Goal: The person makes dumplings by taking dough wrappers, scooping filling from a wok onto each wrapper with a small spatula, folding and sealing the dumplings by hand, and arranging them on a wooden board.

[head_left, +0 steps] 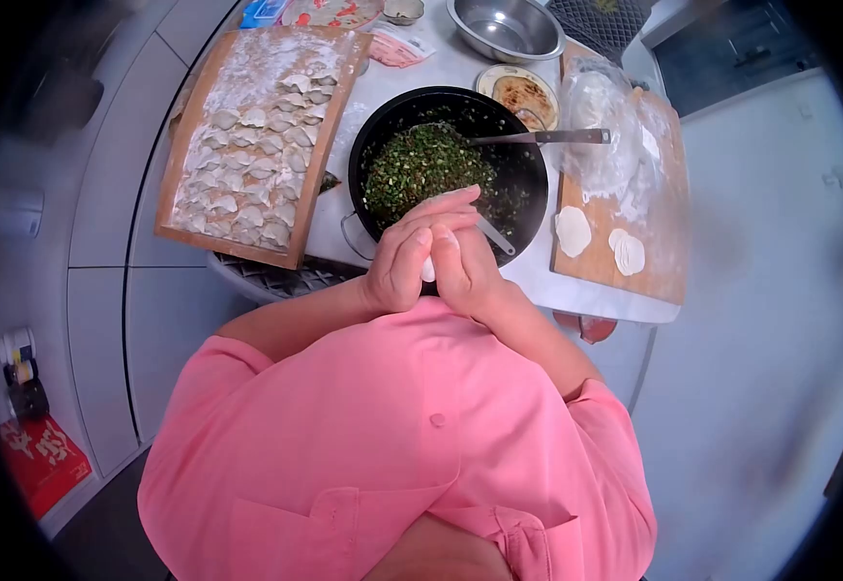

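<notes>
My left hand [400, 259] and my right hand [467, 263] are pressed together in front of my chest, fingers closed and thumbs side by side. Between the palms a bit of a white dumpling [428, 270] peeks out; the rest is hidden by my fingers. Just beyond the hands stands a black pot [530, 198] with chopped green filling [417, 169] heaped inside. A spatula with a brown handle [576, 137] leans across the pot's right rim. Another metal utensil handle [495, 235] shows beside my right hand.
On the left, a floured wooden board [238, 82] carries rows of several dumplings [247, 174]. To the right, another board [625, 218] bears round wrappers [572, 231] and a plastic bag [596, 126] of dough. A steel bowl [509, 29] and a plate of flatbread [521, 100] sit behind the pot.
</notes>
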`<state>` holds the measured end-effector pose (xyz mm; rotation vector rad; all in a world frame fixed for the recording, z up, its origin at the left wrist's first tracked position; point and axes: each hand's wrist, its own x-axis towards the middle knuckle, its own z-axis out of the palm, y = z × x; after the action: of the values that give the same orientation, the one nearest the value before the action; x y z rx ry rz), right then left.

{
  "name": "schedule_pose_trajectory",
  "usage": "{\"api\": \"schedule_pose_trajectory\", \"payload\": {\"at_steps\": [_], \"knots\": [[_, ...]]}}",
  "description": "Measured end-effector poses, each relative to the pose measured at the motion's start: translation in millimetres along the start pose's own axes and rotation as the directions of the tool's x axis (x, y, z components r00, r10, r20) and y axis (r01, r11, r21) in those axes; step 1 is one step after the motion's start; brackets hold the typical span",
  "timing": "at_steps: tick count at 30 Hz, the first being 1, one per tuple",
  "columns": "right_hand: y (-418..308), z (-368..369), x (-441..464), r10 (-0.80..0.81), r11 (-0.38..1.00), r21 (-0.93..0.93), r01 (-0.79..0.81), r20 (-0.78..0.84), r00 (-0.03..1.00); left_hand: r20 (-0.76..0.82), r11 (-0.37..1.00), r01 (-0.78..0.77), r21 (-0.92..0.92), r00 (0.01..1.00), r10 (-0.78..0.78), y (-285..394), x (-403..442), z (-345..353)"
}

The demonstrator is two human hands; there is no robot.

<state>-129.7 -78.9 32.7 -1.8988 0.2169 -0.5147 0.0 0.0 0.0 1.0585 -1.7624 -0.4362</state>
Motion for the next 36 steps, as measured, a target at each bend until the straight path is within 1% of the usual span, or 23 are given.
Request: {"api": "schedule_pose_trajectory", "payload": {"at_steps": [2,3,4,5,6,7,9,10,11,13,14,15,17,20,22,24,26,27,29,31,33,34,36], "knots": [[2,0,-2,-0.085,0.984,-0.167,0.067,-0.102,0.991,-0.114,0.994,0.012,-0.107,0.993,-0.024,10,5,7],[0,-1,3,-0.088,0.983,-0.168,0.07,-0.101,0.991,-0.152,0.99,0.011,-0.142,0.988,-0.033,16,9,11],[-4,-5,5,-0.011,0.995,-0.102,0.01,-0.009,1.0,-0.304,0.868,0.131,-0.478,0.903,-0.304,30,16,20],[-8,-10,7,0.055,0.998,-0.043,-0.052,0.087,0.995,-0.337,0.63,0.142,-0.763,0.744,-0.577,37,20,23],[-11,-14,7,0.139,0.99,-0.011,-0.139,0.143,0.98,-0.291,0.518,0.135,-0.844,0.698,-0.655,37,18,15],[-11,-17,10,0.135,0.991,-0.011,-0.135,0.145,0.98,-0.241,0.399,0.11,-0.91,0.645,-0.726,36,16,7],[-7,-22,15,-0.003,0.993,-0.115,0.026,0.189,0.982,-0.07,0.703,0.42,-0.574,0.831,-0.552,40,9,-12],[-5,-26,16,0.152,0.971,-0.215,-0.104,0.218,0.964,-0.144,0.702,0.373,-0.606,0.818,-0.558,42,10,-11],[-7,-24,17,0.146,0.973,-0.208,-0.099,0.225,0.963,-0.149,0.704,0.377,-0.602,0.813,-0.563,41,7,-13],[-20,-20,22,0.223,0.974,-0.086,-0.209,0.202,0.954,-0.144,0.669,0.396,-0.629,0.786,-0.601,42,2,-20],[-19,-18,24,0.271,0.962,-0.054,-0.266,0.223,0.936,-0.141,0.613,0.423,-0.667,0.736,-0.662,47,3,-26],[-18,-18,25,0.258,0.966,-0.051,-0.254,0.244,0.935,-0.163,0.621,0.42,-0.662,0.727,-0.667,48,1,-33],[-16,-19,26,0.36,0.925,-0.194,-0.328,0.168,0.918,-0.17,0.746,0.517,-0.42,0.763,-0.624,42,-3,-53],[-2,-26,21,0.359,0.924,-0.154,-0.35,0.03,0.933,-0.251,0.464,0.617,-0.636,0.402,-0.88,20,-14,-92],[8,-36,14,0.377,0.921,-0.091,-0.38,-0.051,0.925,-0.438,0.685,0.624,-0.375,0.532,-0.725,-13,-39,-140],[7,-47,10,0.456,0.889,-0.001,-0.459,-0.105,0.884,-0.608,0.657,0.692,-0.299,0.392,-0.69,-36,-49,-182],[14,-58,5,0.477,0.879,0.053,-0.474,-0.136,0.869,-0.628,0.557,0.822,-0.117,0.373,-0.683,-37,-47,-216],[16,-60,1,0.498,0.867,0.062,-0.494,-0.147,0.855,-0.63,0.556,0.823,-0.118,0.372,-0.682,-59,-61,-234],[21,-62,-2,0.496,0.868,0.079,-0.49,-0.169,0.852,-0.568,0.484,0.801,-0.351,0.229,-0.791,-118,-88,-259],[26,-66,-4,0.522,0.852,0.081,-0.517,-0.214,0.826,-0.602,0.492,0.83,-0.263,0.258,-0.756,-117,-72,-259],[30,-70,-4,0.509,0.858,0.068,-0.508,-0.231,0.829,-0.597,0.41,0.9,-0.15,0.249,-0.763,-114,-58,-257],[29,-71,-4,0.509,0.858,0.07,-0.509,-0.253,0.823,-0.594,0.412,0.899,-0.149,0.252,-0.764,-124,-59,-258],[33,-75,-5,0.498,0.864,0.081,-0.497,-0.288,0.818,-0.564,0.349,0.937,-0.002,0.288,-0.774,-155,-67,-262]]}}
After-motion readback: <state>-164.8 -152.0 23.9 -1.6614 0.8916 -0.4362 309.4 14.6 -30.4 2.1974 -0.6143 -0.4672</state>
